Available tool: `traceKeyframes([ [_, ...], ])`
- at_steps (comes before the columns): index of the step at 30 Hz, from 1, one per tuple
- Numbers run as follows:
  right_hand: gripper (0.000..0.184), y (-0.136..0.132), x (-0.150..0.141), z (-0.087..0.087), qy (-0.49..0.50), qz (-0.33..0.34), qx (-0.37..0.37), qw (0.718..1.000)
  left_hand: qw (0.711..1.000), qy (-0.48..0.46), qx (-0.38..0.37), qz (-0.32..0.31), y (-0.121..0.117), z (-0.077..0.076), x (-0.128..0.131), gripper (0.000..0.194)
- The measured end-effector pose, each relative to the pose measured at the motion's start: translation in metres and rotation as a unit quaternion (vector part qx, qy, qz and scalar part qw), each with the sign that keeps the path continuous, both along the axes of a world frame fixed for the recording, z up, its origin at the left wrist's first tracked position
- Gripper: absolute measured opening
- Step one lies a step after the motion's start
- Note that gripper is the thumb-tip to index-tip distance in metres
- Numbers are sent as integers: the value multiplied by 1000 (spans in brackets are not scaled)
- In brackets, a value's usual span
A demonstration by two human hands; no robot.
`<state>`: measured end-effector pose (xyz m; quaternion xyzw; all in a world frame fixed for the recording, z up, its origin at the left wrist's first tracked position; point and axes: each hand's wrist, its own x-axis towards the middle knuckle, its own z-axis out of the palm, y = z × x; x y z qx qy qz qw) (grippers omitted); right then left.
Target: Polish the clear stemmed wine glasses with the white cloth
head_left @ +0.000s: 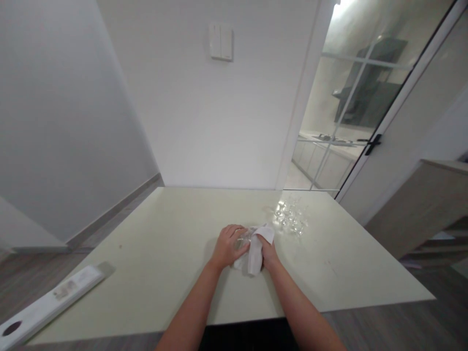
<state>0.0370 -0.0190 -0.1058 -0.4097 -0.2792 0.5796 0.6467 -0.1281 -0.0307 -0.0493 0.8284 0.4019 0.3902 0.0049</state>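
My left hand (227, 247) is closed around a clear glass (243, 240) near the middle of the table; its exact shape is mostly hidden by my fingers and the cloth. A white cloth (256, 256) is bunched against the glass, with one end hanging down in front. My right hand (268, 252) grips this cloth from the right, its fingers partly covered by the folds. Behind and to the right, a cluster of several clear glass pieces (290, 218) stands close together on the table.
The pale table (161, 287) reaches to a white wall with a light switch (221, 43). A long white box (54, 303) lies across its left edge. To the right are a glass-paned door (338, 117) with a black handle (373, 145) and a wooden shelf unit (420, 209).
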Motion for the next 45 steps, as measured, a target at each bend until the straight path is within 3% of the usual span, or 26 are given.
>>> traceKeyframes([
  [4, 41, 5, -1, 1, 42, 17, -74, 996, 989, -137, -56, -3, 4, -11, -7, 19],
  [7, 41, 4, -1, -2, -11, 25, -70, 997, 973, -190, -132, 16, 8, -18, -11, 23],
  [11, 43, -4, 2, -2, -148, 51, 54, 986, 928, -304, -208, 57, 18, -28, -15, 39],
  [14, 38, -8, 5, 1, -201, 82, 135, 967, 902, -331, -268, 65, 22, -31, -16, 46],
  [16, 34, -7, 6, 1, -196, 65, 135, 969, 909, -318, -265, 46, 21, -28, -15, 43],
  [22, 44, -3, 1, -9, -140, 32, 42, 989, 952, -261, -158, -2, 7, -20, -10, 26],
  [28, 34, 4, 2, -11, -111, -17, -57, 992, 924, -333, -185, 26, 14, -29, -10, 40],
  [33, 27, 2, 4, -8, -110, 12, 0, 994, 871, -433, -215, 83, 22, -32, -14, 41],
  [38, 32, -9, 3, -2, -125, 146, 92, 977, 880, -405, -242, 55, 24, -34, -14, 43],
  [45, 32, -9, 8, -2, -193, 161, 145, 957, 888, -380, -259, 10, 17, -32, -8, 44],
])
